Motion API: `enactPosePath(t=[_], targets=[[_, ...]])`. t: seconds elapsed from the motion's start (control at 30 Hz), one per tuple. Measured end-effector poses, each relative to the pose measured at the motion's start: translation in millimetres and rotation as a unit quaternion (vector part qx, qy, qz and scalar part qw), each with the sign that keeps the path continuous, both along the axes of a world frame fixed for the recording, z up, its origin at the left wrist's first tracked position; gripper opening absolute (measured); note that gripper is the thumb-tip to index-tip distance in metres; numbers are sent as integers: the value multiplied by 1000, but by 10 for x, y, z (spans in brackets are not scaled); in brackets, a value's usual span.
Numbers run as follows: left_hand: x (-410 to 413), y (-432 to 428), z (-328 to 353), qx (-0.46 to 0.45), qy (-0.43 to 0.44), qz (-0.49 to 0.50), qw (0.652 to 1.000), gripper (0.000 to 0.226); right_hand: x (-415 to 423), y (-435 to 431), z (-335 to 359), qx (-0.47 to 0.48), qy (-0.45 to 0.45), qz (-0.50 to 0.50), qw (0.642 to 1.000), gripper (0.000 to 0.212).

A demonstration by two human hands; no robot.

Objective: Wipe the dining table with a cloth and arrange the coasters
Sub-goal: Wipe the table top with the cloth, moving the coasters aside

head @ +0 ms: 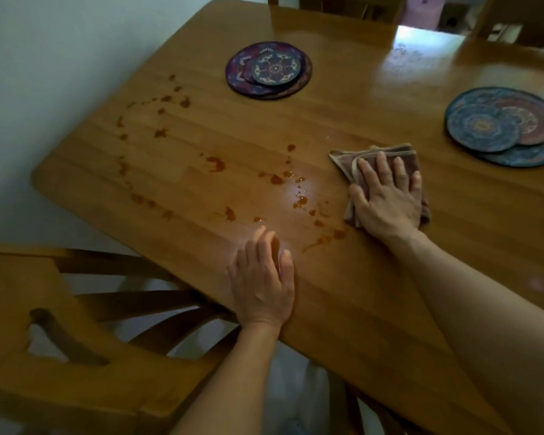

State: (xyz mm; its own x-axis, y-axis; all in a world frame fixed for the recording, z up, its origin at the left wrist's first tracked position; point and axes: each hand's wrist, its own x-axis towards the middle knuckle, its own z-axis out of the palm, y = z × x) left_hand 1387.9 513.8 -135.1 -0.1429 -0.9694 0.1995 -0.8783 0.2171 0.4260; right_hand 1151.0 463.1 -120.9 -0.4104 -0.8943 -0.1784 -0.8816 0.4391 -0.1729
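My right hand presses flat on folded cloth, right of orange spill; left hand flat, empty on desk. Risk: wiping smears sauce toward purple coasters.

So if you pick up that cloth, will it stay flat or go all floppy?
Probably floppy: the cloth lies folded in soft layers under the flat right hand, so it would likely droop and unfold. It looks thin, so probably light. Pushed, it should slide easily on the glossy table.
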Motion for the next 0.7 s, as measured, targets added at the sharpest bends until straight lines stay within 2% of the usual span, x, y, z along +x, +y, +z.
enactPosePath(t=[0.1,0.27,0.43,0.53,0.7], targets=[[-2,-10,17,8,21,1,1000,51,308,80,15,-22,-11,86,996,58],[15,-7,8,6,39,5,999,56,888,799,-14,-68,-21,216,974,61],[-3,7,49,2,51,8,999,59,1039,1095,-91,-89,-39,234,967,61],[4,14,58,0,72,12,997,59,1043,1091,-106,-122,-45,219,967,53],[31,-2,52,15,134,33,990,62,1138,1239,-95,-204,-163,208,943,34]])
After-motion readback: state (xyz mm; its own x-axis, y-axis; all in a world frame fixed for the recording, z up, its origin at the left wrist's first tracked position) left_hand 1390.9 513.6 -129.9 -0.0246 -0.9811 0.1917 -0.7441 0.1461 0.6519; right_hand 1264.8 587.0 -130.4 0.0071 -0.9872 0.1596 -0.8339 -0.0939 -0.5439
